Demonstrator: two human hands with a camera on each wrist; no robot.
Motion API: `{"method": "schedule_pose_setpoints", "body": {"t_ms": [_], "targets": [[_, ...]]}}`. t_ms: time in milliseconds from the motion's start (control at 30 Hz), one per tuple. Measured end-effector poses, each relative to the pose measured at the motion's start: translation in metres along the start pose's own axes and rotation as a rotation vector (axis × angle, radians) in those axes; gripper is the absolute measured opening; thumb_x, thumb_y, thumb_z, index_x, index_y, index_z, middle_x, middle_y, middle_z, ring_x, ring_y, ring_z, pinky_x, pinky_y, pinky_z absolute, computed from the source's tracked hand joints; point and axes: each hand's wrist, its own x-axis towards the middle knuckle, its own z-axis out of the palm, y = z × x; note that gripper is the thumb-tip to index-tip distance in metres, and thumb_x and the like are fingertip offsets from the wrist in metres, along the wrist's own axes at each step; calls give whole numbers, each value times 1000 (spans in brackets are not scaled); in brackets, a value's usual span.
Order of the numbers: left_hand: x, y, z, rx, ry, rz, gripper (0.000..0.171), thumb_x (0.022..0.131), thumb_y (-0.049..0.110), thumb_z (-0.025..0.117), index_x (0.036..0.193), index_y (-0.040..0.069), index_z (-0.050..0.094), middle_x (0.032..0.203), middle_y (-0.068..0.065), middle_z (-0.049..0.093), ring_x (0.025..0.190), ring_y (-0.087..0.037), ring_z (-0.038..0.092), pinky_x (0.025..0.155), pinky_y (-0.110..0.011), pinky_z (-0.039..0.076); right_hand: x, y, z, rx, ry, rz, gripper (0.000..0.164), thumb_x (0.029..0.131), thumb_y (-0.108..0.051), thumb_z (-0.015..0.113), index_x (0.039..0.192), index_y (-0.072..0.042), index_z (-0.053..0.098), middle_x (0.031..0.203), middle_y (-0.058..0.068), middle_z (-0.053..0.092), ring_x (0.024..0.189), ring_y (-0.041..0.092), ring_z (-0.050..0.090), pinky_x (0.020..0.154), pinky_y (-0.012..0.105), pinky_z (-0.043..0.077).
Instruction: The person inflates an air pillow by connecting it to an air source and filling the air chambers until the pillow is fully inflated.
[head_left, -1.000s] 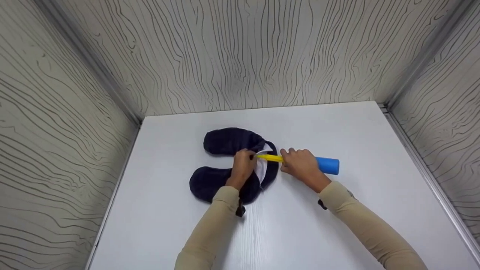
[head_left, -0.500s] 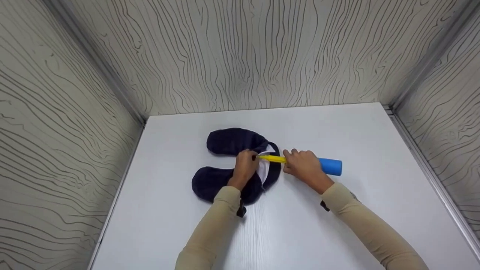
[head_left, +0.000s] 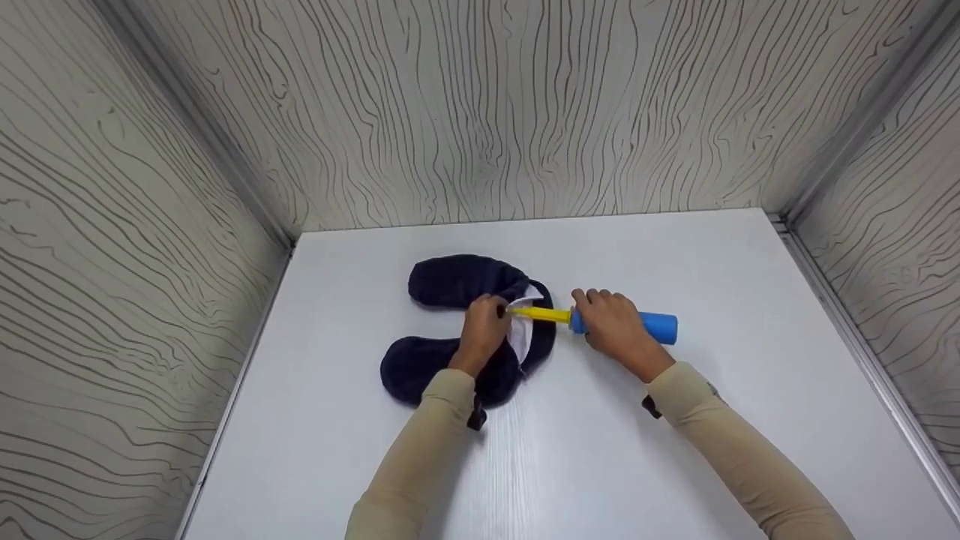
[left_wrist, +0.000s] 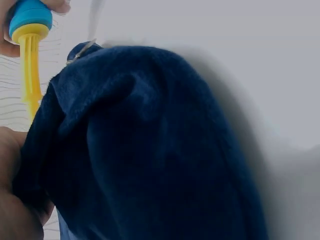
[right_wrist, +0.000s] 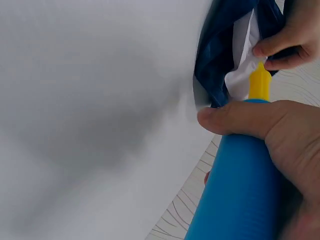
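The dark blue neck pillow (head_left: 454,281) looks soft, floppy and light, with fuzzy cloth that should squash and bend easily and not break. It should be best to hold it at the bend, by the white lining (head_left: 519,337), because the ends would just flop. The blue pump (head_left: 660,328) looks like smooth, hard plastic, so it should stay straight but could be a bit slippery; the fat blue part is a good place to hold. Its yellow nozzle (head_left: 547,314) is thin, so pushing it sideways could bend it.

Now think of a clock, with 12 at the far side of the white counter (head_left: 675,255). The pillow lies flat with its gap facing 9 o'clock. The left hand (head_left: 482,330) is on the bend, with one pillow arm at 11 o'clock from it and the other at 8. Its thumb and finger are closed tight, pinching the pillow right by the nozzle tip; just what is between them is hidden. The right hand (head_left: 611,326) is wrapped around the pump, with the pillow just beside it at 9 o'clock.
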Motion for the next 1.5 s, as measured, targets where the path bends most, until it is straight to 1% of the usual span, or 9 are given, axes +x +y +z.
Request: {"method": "schedule_pose_setpoints", "body": {"t_ms": [200,333,467,600,700,900,1100,1300,1500], "targets": [[-1,-2,-6,31,-15,22,12,94,9,77,104,2,80,98,-13,71,91,-30,71,85,-42,62,1,8,-1,-9,29,46,59,81,-26,94,127,1,67,111,22,75,95,38,71,91,53,62],[-3,2,-10,61,-54,67,25,96,14,77,120,7,80,117,-16,67,104,-31,68,93,-42,60,1,11,1,-23,15,68,64,80,-31,95,131,-4,67,112,21,75,96,40,73,90,55,62],[-3,11,-12,142,-15,195,34,96,16,78,129,12,77,134,-14,62,120,-30,63,104,-41,57,2,12,2,-16,19,73,66,80,-33,95,132,-5,66,114,20,75,98,40,74,91,56,62],[-1,29,-8,227,32,351,33,96,15,79,128,10,76,134,-9,67,127,-25,63,110,-34,55,2,11,1,-9,47,69,66,79,-33,96,129,-2,66,115,21,76,99,40,74,91,55,62],[-1,45,-3,258,-2,420,30,98,13,76,127,8,76,132,-7,70,128,-22,66,112,-30,54,2,10,0,-8,61,63,65,79,-34,96,127,-1,66,114,21,76,98,40,75,90,55,62],[0,70,8,287,-144,399,33,103,13,70,135,7,71,137,-9,71,128,-24,69,109,-34,57,2,8,-3,-16,82,54,63,80,-34,95,125,0,68,113,21,77,97,41,76,88,56,63],[0,74,19,382,-190,361,33,103,16,72,135,8,68,130,-7,74,119,-22,73,102,-36,60,2,7,-4,-21,78,61,63,80,-34,95,127,-1,68,114,21,77,98,41,76,90,57,63],[0,69,26,424,-157,401,33,101,17,74,133,9,70,123,-4,76,113,-20,73,98,-31,60,0,6,-5,-30,73,70,64,80,-35,95,126,-1,69,114,21,77,99,41,75,90,57,62],[0,63,31,487,-48,491,34,101,14,73,134,10,71,120,-1,78,109,-17,75,96,-28,60,-1,6,-6,-10,84,60,63,81,-36,94,127,-2,68,115,21,77,102,41,75,92,58,62]]}}
